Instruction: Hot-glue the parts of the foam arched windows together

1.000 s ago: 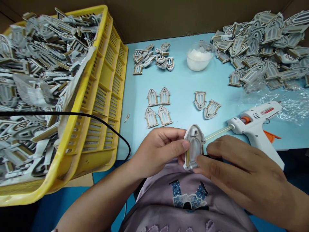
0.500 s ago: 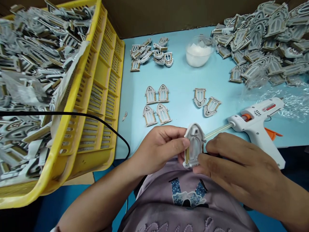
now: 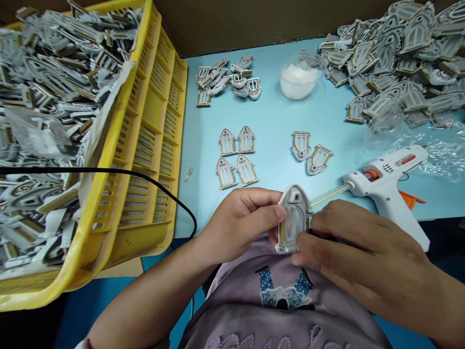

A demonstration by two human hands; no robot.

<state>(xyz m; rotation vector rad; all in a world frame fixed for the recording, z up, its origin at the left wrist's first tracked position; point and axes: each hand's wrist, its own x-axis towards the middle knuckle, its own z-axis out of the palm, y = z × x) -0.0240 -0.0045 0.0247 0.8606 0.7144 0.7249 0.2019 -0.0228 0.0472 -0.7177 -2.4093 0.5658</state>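
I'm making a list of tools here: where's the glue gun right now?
In the head view, the white glue gun lies on the right, at the near edge of the blue table, just beyond the right hand and beside crumpled clear plastic.

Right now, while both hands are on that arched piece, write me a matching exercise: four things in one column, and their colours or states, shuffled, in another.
Things:
1. arched piece
2. glue gun
3. crate
4. bowl

Colours or states:
A. white with orange parts
B. clear, with white contents
C. held by the left hand and right hand
D. yellow, heaped with pieces

Pairs: 1-C, 2-A, 3-D, 4-B
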